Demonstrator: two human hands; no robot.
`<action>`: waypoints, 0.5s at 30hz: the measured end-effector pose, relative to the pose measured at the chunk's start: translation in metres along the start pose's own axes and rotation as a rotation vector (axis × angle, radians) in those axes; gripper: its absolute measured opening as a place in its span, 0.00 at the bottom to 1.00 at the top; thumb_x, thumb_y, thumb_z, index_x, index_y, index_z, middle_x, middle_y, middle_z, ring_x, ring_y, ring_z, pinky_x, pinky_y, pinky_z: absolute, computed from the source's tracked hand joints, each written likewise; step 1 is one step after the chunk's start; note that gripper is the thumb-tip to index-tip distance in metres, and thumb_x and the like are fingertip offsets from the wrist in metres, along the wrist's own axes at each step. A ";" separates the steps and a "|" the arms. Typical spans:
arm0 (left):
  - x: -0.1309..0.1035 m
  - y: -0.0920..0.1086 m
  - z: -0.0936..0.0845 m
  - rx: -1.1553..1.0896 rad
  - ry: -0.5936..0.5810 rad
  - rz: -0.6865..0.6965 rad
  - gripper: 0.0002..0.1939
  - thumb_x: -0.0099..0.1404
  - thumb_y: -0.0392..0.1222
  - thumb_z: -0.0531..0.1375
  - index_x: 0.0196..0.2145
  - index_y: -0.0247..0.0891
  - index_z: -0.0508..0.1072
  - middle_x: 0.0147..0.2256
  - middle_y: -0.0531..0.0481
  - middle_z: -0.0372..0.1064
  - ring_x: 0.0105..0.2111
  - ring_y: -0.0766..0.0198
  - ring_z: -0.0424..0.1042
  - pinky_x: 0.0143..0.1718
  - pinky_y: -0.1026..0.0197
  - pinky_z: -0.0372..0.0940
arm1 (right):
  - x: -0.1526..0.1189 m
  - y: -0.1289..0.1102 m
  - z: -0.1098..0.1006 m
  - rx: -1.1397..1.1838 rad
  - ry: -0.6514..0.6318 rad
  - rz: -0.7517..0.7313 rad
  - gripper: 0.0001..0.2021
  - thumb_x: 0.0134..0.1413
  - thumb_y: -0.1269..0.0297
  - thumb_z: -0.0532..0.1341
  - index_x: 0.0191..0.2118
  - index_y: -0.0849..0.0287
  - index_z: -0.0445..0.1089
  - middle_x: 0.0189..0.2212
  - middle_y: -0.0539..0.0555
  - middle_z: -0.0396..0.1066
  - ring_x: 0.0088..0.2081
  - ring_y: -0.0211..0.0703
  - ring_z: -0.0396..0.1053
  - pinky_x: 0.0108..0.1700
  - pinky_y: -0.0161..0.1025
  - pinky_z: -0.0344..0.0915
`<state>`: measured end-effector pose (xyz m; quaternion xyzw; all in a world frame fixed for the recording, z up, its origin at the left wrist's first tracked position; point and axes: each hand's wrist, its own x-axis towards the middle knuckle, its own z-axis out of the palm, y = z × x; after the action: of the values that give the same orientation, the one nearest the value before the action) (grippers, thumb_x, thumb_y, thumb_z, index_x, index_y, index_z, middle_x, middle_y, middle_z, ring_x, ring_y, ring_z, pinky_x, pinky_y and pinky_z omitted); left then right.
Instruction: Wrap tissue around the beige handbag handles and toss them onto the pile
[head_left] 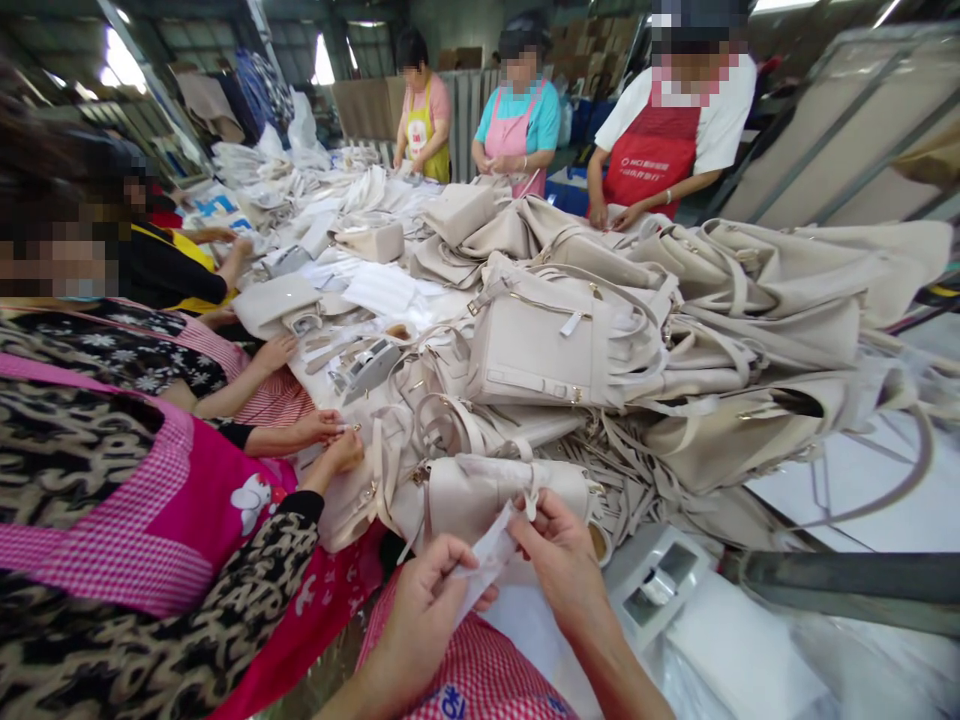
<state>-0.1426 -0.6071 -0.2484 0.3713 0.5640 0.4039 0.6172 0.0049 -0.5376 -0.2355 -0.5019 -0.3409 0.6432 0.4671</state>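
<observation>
A strip of thin, translucent white wrapping (489, 555) stretches between my two hands at the bottom centre. My left hand (433, 610) pinches its lower end with curled fingers. At the upper end, my right hand (553, 550) grips the wrapping beside a small cream strap end. Just beyond my hands lies a cream bag (457, 500) with a handle partly covered in white wrapping. Behind it a larger cream bag (525, 345) with a zip and a white tag rests on the pile.
Cream bags (780, 340) and straps are heaped across the table. A grey tape dispenser (660, 585) sits right of my right hand, another (371, 365) farther left. A co-worker's hands (337, 440) work close at left; more people stand around.
</observation>
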 end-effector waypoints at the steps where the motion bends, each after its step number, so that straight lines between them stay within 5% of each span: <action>1: -0.001 0.001 -0.001 0.113 0.015 0.063 0.03 0.61 0.40 0.56 0.32 0.41 0.69 0.29 0.49 0.75 0.29 0.58 0.76 0.35 0.59 0.68 | 0.000 -0.001 -0.001 -0.011 -0.003 0.005 0.12 0.42 0.55 0.71 0.25 0.52 0.68 0.18 0.45 0.67 0.19 0.37 0.60 0.21 0.35 0.57; 6: 0.000 0.002 -0.005 0.542 0.046 0.448 0.13 0.62 0.30 0.52 0.36 0.41 0.75 0.36 0.47 0.76 0.36 0.60 0.76 0.38 0.63 0.66 | -0.008 -0.010 -0.008 -0.157 -0.093 0.035 0.15 0.51 0.48 0.64 0.38 0.52 0.70 0.28 0.49 0.75 0.28 0.43 0.70 0.32 0.40 0.68; 9: 0.001 -0.002 -0.007 0.617 0.051 0.599 0.15 0.64 0.29 0.50 0.39 0.41 0.74 0.37 0.47 0.75 0.37 0.61 0.75 0.39 0.64 0.66 | -0.011 -0.008 -0.013 -0.178 -0.232 0.043 0.21 0.49 0.53 0.68 0.47 0.52 0.65 0.32 0.49 0.75 0.34 0.44 0.72 0.36 0.39 0.69; 12: 0.002 -0.002 -0.008 0.593 -0.006 0.573 0.14 0.64 0.30 0.51 0.40 0.41 0.74 0.39 0.46 0.75 0.40 0.60 0.75 0.41 0.62 0.66 | -0.007 0.004 -0.015 -0.121 -0.166 0.011 0.23 0.44 0.55 0.71 0.44 0.54 0.64 0.22 0.43 0.68 0.24 0.40 0.69 0.27 0.35 0.66; 15: 0.002 0.010 -0.008 0.360 -0.119 0.351 0.09 0.63 0.34 0.55 0.38 0.42 0.74 0.42 0.47 0.76 0.41 0.58 0.75 0.42 0.60 0.66 | 0.000 0.009 -0.017 -0.088 -0.129 -0.022 0.21 0.49 0.52 0.67 0.46 0.56 0.65 0.19 0.42 0.65 0.21 0.39 0.68 0.27 0.37 0.67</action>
<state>-0.1514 -0.6007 -0.2407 0.5906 0.5164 0.3754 0.4935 0.0189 -0.5416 -0.2481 -0.4755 -0.4039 0.6535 0.4286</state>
